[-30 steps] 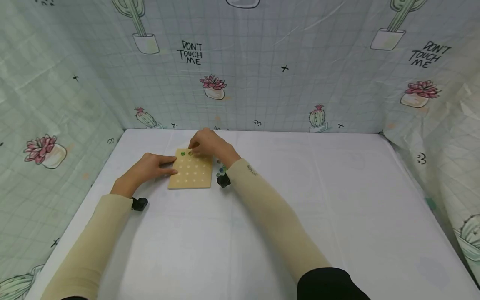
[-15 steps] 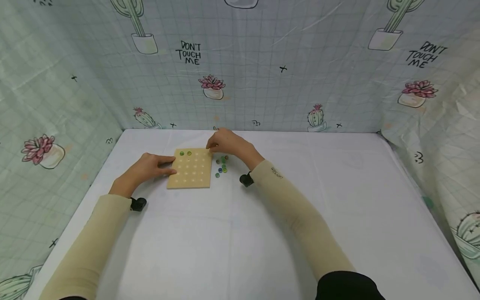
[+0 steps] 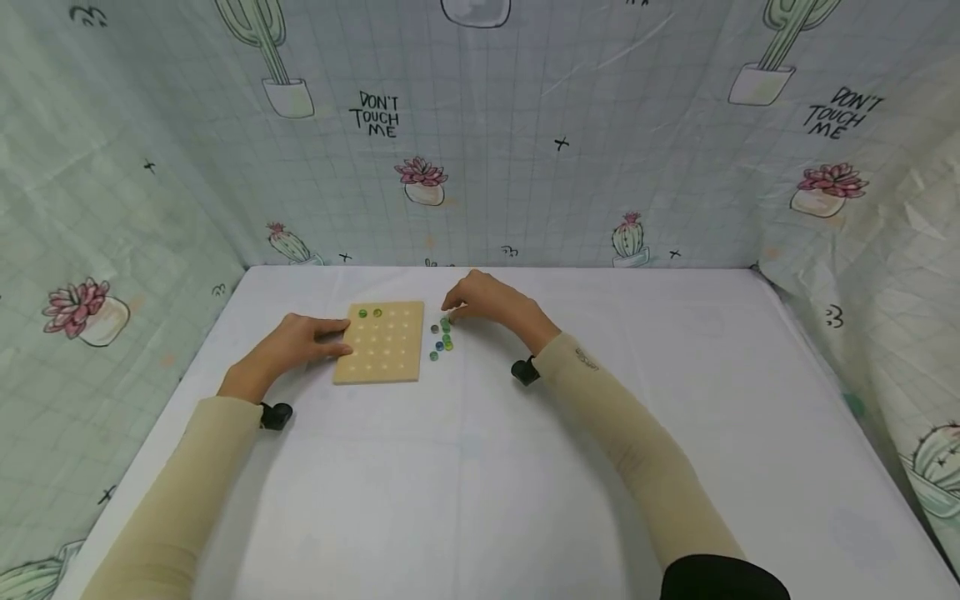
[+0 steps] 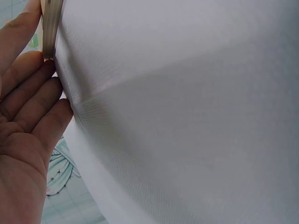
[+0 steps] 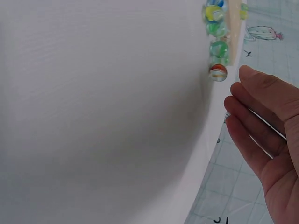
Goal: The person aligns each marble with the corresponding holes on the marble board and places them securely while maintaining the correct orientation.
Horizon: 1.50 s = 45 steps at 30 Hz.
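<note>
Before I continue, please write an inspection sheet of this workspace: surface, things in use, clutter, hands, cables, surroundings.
Surface: white tabletop, faintly creased.
Job's things: pale board; two marbles in its far row, left end; loose marbles beside its right edge.
Clutter: nothing seen.
Left hand: thumb and finger at the board's left edge.
Right hand: fingertips near the loose marbles, none seen held.
Cables: nothing seen.
Surroundings: cactus-print sheet behind and on both sides.

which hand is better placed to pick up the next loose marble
Probably the right hand: it is beside the loose marbles, holding nothing, while the left hand touches the board on the side away from them.
</note>
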Tool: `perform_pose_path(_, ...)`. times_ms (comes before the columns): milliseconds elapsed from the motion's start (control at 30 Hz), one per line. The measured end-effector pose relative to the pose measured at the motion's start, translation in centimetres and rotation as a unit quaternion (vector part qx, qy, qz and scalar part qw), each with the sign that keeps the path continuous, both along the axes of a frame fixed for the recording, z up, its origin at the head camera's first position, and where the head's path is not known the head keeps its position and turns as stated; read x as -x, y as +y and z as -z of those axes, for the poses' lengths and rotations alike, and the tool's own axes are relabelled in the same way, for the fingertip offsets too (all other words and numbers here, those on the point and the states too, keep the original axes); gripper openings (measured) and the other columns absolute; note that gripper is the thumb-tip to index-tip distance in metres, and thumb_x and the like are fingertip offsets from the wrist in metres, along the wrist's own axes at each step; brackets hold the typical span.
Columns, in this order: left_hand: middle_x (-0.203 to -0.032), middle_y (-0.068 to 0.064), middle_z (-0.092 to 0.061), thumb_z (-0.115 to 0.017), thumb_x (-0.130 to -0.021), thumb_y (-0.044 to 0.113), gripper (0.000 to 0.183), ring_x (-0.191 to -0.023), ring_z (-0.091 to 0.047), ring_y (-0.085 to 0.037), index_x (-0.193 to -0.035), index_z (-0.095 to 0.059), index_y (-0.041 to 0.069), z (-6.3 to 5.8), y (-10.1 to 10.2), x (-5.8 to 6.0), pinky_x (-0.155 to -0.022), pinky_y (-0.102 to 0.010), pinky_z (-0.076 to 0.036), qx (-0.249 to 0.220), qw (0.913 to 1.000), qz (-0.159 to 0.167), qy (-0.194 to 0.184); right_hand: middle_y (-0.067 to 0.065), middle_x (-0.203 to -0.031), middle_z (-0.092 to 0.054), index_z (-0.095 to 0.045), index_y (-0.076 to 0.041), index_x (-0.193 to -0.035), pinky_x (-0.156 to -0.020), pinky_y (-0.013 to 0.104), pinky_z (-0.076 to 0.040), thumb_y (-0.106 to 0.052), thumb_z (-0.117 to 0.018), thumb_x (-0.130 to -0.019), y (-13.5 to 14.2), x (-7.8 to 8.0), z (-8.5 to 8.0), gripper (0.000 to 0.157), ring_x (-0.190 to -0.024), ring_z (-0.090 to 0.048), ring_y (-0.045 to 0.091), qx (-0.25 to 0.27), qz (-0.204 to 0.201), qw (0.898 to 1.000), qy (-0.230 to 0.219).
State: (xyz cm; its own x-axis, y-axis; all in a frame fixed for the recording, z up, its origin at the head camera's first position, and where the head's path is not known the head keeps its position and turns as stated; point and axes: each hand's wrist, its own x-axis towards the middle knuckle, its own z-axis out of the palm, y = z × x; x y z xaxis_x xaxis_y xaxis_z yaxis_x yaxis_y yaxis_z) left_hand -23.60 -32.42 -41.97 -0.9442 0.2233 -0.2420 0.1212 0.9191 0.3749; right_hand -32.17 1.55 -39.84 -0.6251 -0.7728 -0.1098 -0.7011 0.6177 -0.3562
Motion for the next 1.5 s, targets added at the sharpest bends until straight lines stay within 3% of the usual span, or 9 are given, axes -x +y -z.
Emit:
perform_pose_path(400, -0.152, -0.025, -0.045, -0.072, -0.090, 0.055, 0.078, -0.141, -0.041, -0.046, -0.150, -0.050, 0.010, 0.4, 0.0, 0.0, -0.112, -0.061, -0.039, -0.002, 1.0000, 0.000, 0.008, 0.001, -0.114, -0.076, -0.078, -0.009, -0.118, -0.093, 0.023, -0.055, -0.016, -0.074, -0.095, 0.5, 0.0, 1.4, 0.024, -0.106, -0.070, 0.013, -0.013, -0.017, 1.000, -0.001)
perform_pose_path(667, -0.152, -0.024, -0.045, -0.071, -0.090, 0.057, 0.080, -0.142, -0.040, -0.046, -0.150, -0.050, 0.010, 0.3, 0.0, 0.1, -0.112, -0.061, -0.039, -0.003, 1.0000, -0.001, 0.009, 0.001, -0.110, -0.077, -0.080, -0.010, -0.113, -0.090, 0.022, -0.056, -0.017, -0.075, -0.095, 0.5, 0.2, 1.6, 0.021, -0.101, -0.071, 0.012, -0.005, -0.024, 0.999, 0.026)
perform_pose_path(1500, -0.153, -0.026, -0.043, -0.073, -0.091, 0.053, 0.076, -0.142, -0.039, -0.047, -0.150, -0.050, 0.011, 0.1, 0.0, 0.0, -0.112, -0.062, -0.039, 0.003, 1.0000, -0.002, 0.002, -0.001, -0.108, -0.078, -0.081, -0.013, -0.111, -0.087, 0.023, -0.056, -0.021, -0.075, -0.095, 0.8, 0.3, 2.0, 0.018, -0.097, -0.071, 0.010, 0.013, -0.015, 0.999, 0.033)
